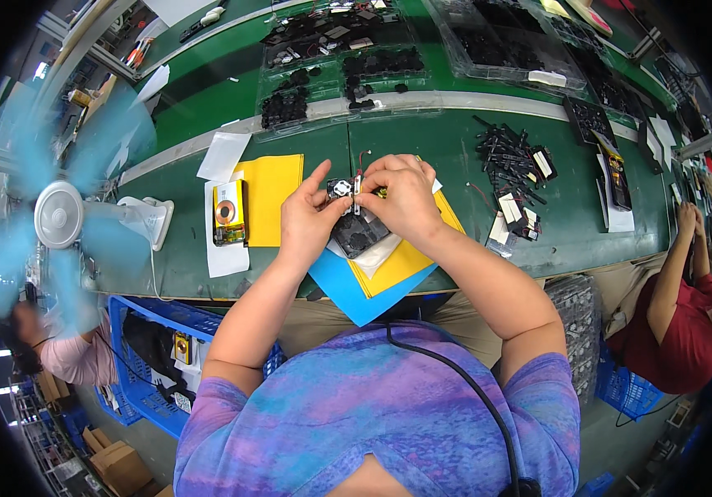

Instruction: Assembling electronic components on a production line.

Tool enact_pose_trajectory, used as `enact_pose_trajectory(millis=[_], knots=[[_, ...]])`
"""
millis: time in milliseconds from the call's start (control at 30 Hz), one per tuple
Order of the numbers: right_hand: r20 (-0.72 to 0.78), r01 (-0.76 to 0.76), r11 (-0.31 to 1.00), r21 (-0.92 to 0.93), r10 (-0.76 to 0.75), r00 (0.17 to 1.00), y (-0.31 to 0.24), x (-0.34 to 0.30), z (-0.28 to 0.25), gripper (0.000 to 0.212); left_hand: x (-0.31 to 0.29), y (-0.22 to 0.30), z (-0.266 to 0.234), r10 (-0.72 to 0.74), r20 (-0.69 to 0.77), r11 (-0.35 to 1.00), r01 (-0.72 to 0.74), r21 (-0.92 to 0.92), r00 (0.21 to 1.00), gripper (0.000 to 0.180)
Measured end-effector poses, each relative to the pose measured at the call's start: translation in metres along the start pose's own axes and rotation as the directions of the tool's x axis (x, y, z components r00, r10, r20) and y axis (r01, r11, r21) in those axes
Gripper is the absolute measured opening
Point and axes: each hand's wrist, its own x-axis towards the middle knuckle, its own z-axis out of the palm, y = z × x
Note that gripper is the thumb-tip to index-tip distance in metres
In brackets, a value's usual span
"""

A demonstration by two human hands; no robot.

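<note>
My left hand (306, 217) is closed, thumb and fingers gripping a small black and white electronic part (342, 189). From the other side my right hand (403, 197) pinches the same part along its narrow edge strip, so the two hands meet. A thin red wire (362, 157) stands up from it. Just below the fingers lies a flat black plastic housing (361, 237), partly covered by my hands. It rests over a white sheet (378, 255), a yellow sheet (397, 272) and a blue sheet (351, 291) at the table's near edge.
Left stands a yellow and black device with a copper coil (228, 212), beside a turning blue fan (59, 214). Black sticks (507, 159) are heaped right. Trays of black parts (298, 99) line the back. A blue basket (137, 373) sits lower left. Co-workers flank both sides.
</note>
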Motion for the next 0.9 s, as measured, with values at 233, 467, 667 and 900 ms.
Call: enact_pose_trajectory(millis=[233,467,667,900], knots=[[-0.018,0.043,0.999,-0.028,-0.044,0.999,0.001,-0.001,0.002,0.01,0.0,0.004,0.006,0.029,-0.026,0.999,-0.028,0.032,0.999,0.074],[0.048,0.083,0.993,-0.085,-0.079,0.996,0.002,-0.001,0.0,0.009,-0.005,0.011,0.012,0.165,-0.052,0.959,-0.148,0.242,0.985,0.076],[0.149,-0.059,0.998,0.028,0.054,0.987,-0.016,0.009,-0.042,0.028,-0.02,0.023,0.018,0.479,0.015,0.773,-0.429,0.467,0.878,0.075],[0.308,-0.182,0.973,0.145,0.131,0.942,-0.036,-0.019,-0.064,0.035,-0.031,0.03,0.014,0.654,0.218,0.532,-0.645,0.548,0.724,0.079]])
